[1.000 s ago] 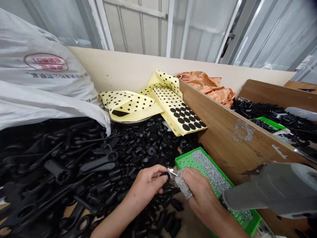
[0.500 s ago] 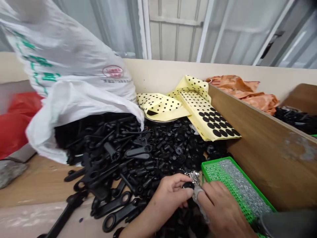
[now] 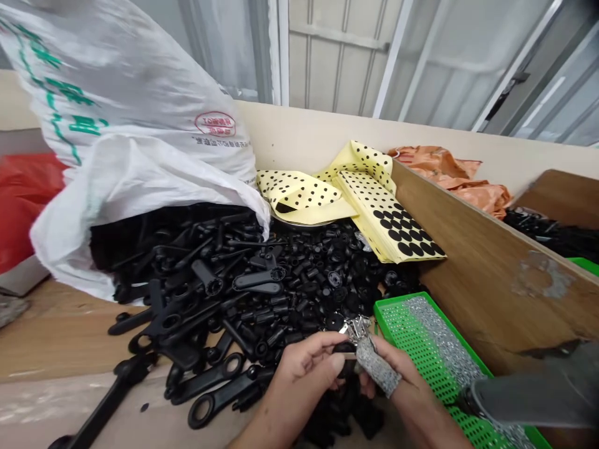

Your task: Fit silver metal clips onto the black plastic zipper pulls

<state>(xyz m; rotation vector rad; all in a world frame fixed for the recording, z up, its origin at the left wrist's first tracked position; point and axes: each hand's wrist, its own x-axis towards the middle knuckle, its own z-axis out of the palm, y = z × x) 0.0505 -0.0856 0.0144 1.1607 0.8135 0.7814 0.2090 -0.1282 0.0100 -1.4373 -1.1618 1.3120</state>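
At the lower middle, my left hand (image 3: 306,374) pinches a small black plastic part (image 3: 345,347) between thumb and fingers. My right hand (image 3: 407,374) meets it from the other side, its fingers closed at the same part. Speckled grey wrapping covers one of its digits. Much of the part is hidden by the fingers, so its full shape cannot be made out. Just beyond the fingertips are small silver metal pieces (image 3: 359,327). A heap of black plastic parts (image 3: 299,274), with long handles, ring-ended levers and short round pieces, spreads around both hands.
A green perforated tray (image 3: 416,355) with small silver pieces is right of my hands. A grey cylindrical tool (image 3: 528,393) overlaps it. Yellow sheets of black dots (image 3: 384,218) lie behind the heap, beside a wooden divider (image 3: 486,268). A white sack (image 3: 154,125) spills parts at left.
The right hand has turned, bringing its wrapped digit to the top. Both hands have drawn closer around the black part. The camera view has shifted slightly.
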